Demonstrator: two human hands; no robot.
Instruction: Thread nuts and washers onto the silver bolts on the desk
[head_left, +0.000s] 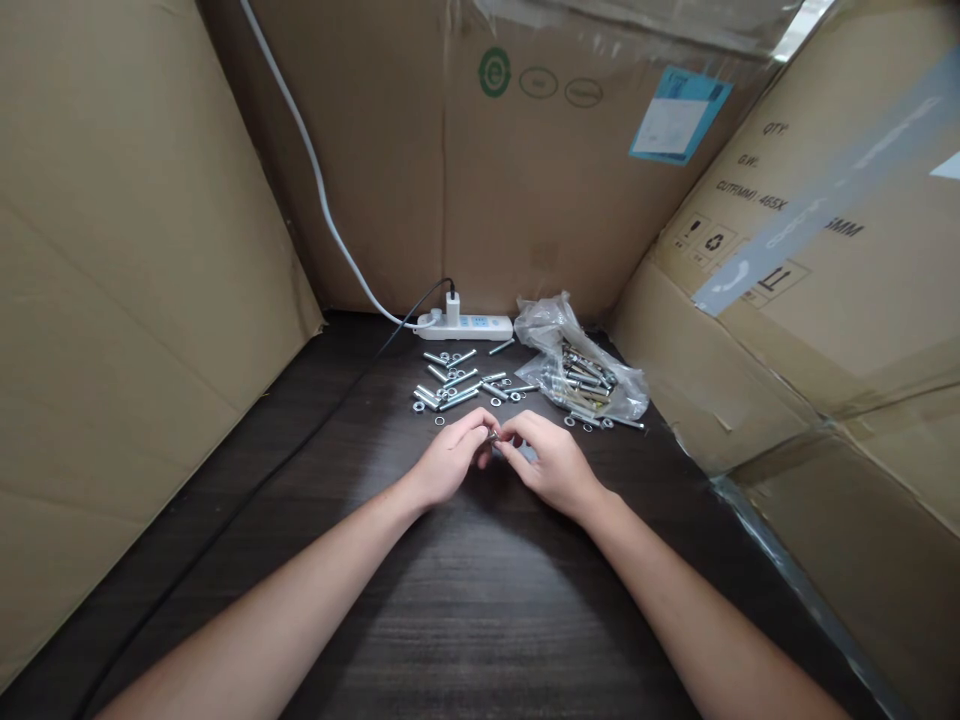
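Observation:
My left hand (454, 457) is closed, thumb and fingers pinching a small metal fastener (492, 436) that is mostly hidden. Fingertips of my right hand (553, 462) are pinched against the other end of that same piece, so the two hands meet over the dark table. Just beyond them lie several loose silver bolts (459, 399). Flat washers (439, 421) and nuts (418, 407) are scattered among the bolts. To the right, a clear plastic bag (628, 388) lies open, with many more bolts (585, 378) in and around it.
A white power strip (480, 328) with a plugged-in adapter (452, 309) stands at the back. Its white cable (319, 180) rises up the cardboard, while a black cable (300, 445) crosses the table's left side. Cardboard boxes (112, 250) wall in the left, back and right.

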